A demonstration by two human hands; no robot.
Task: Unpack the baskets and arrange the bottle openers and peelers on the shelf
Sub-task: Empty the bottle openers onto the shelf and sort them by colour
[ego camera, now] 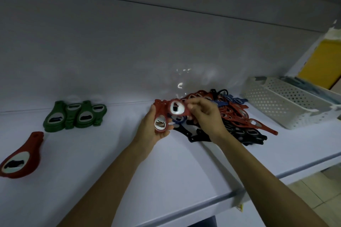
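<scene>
Both hands on red openers over shelf.
Left hand cups red opener stack; right hand pinches another red opener; mixed pile at 3 o'clock.

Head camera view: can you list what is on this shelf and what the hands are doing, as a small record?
left hand: holds a few red bottle openers
right hand: fingers pinch the topmost red opener
shelf, left part: stacked red openers; green bottle openers in overlapping stacks
shelf, right part: mixed heap of red, black and blue openers; white perforated basket
</scene>
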